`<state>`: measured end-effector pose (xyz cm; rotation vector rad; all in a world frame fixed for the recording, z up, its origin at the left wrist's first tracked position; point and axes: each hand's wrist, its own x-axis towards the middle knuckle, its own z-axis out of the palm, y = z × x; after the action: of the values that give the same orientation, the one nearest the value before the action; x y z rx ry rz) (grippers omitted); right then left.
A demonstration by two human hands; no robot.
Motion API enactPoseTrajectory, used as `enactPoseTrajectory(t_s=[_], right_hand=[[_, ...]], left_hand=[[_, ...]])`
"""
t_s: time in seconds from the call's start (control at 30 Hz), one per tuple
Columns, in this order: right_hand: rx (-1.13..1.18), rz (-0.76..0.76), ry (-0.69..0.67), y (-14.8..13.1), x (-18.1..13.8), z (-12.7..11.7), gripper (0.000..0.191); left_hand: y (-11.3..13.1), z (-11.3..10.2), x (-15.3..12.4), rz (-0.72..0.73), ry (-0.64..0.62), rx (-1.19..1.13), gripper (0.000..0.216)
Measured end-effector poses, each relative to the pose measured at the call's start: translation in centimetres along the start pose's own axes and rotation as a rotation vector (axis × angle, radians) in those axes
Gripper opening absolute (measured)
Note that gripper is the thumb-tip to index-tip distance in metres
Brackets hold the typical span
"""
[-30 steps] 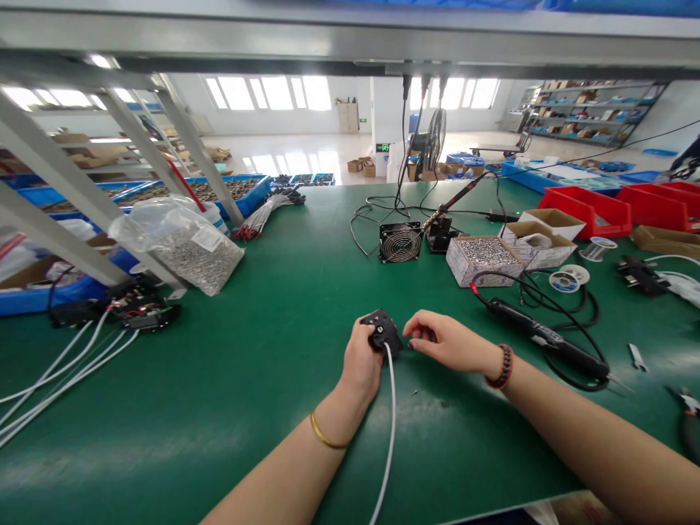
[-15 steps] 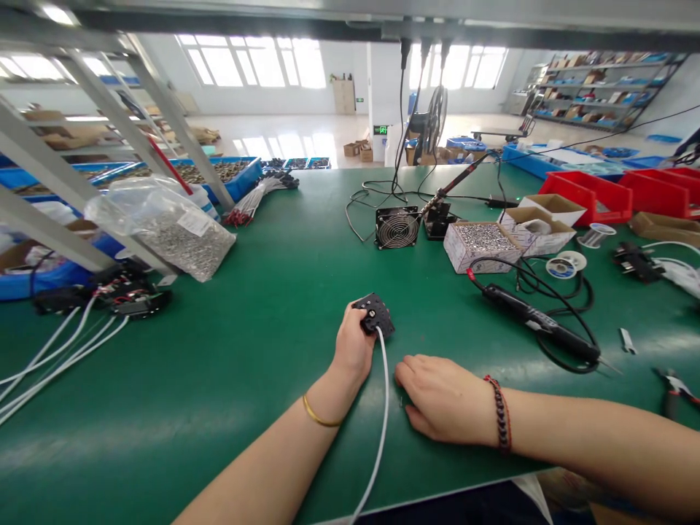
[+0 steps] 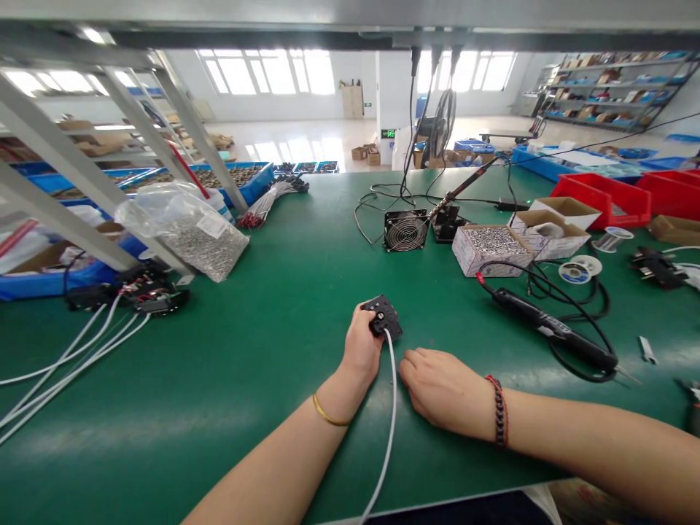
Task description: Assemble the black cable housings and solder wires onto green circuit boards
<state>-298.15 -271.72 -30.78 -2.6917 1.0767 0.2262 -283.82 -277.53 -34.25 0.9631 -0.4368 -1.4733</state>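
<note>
My left hand (image 3: 362,345) is closed around a small square black plastic housing (image 3: 389,319) with a screw on its upper face, above the middle of the bench. From the housing a white cable (image 3: 390,423) runs down past my wrist to the near edge. Just to the right, my right hand (image 3: 437,383) lies low over the green bench top (image 3: 262,423), back of the hand up. Its fingers are curled in and the thumb is tucked beneath. Whatever they may pinch is hidden from view.
On the right lie a black electric screwdriver (image 3: 555,332), a box of small metal parts (image 3: 489,249) and solder spools (image 3: 580,269). A small fan (image 3: 405,231) stands beside a soldering iron (image 3: 464,188). At left are a bag of metal parts (image 3: 205,244) and black housings with white cables (image 3: 150,295).
The view has shifted slightly, moving the scene right in the picture. My right thumb has drawn in under the curled fingers. My left hand still grips the black housing.
</note>
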Motion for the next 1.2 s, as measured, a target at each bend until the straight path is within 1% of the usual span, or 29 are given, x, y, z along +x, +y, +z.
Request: enactPoseTrajectory(t_s=[0.07,0.17,0.23,0.47,0.53,0.6,0.67,0.73,0.8,0.9,0.93,1.03,1.1,1.2], right_hand=[[0.035,0.009,-0.005,0.5,-0.3,-0.3,0.014],[0.083,0.033,-0.005,0.5,-0.2,-0.6,0.024],[0.095,0.052,0.003,0.2,0.3,-0.5,0.026],[0.119,0.024,-0.020,-1.3,2.8,-0.2,0.022],[0.153,0.035,-0.011,-1.0,2.9,-0.2,0.021],[0.209,0.061,0.019,-0.2,2.8,-0.3,0.018],[0.297,0.095,0.056,1.2,2.4,-0.5,0.013],[0.435,0.121,0.080,2.9,2.2,-0.8,0.013],[0.620,0.128,0.095,4.6,2.1,-1.1,0.014],[0.908,0.123,0.151,6.2,2.3,-1.4,0.007],[0.988,0.122,0.184,6.4,2.4,-1.4,0.008],[1.157,0.128,0.297,6.3,3.0,-1.1,0.019],[1.214,0.132,0.367,5.9,3.4,-0.7,0.024],[1.234,0.131,0.452,5.3,3.8,-0.1,0.024]], left_hand=[[0.0,0.1,0.1,0.001,0.007,-0.008,0.026],[0.0,0.1,0.1,0.001,0.012,-0.018,0.027],[0.1,0.1,0.2,0.005,0.016,-0.023,0.027],[0.3,-0.3,0.6,0.035,0.040,-0.039,0.026],[0.4,-0.4,0.7,0.042,0.040,-0.044,0.027],[0.5,-0.4,0.7,0.044,0.036,-0.048,0.028],[0.4,-0.4,0.7,0.041,0.028,-0.048,0.028],[0.3,-0.4,0.7,0.033,0.020,-0.044,0.028],[0.1,-0.3,0.6,0.022,0.010,-0.033,0.029],[0.0,-0.3,0.3,0.014,-0.010,-0.013,0.029],[0.0,-0.2,0.2,0.013,-0.018,-0.006,0.029],[-0.1,-0.1,-0.2,0.010,-0.045,0.017,0.031],[-0.1,0.0,-0.4,0.009,-0.062,0.028,0.032],[-0.2,0.0,-0.7,0.015,-0.072,0.029,0.033]])
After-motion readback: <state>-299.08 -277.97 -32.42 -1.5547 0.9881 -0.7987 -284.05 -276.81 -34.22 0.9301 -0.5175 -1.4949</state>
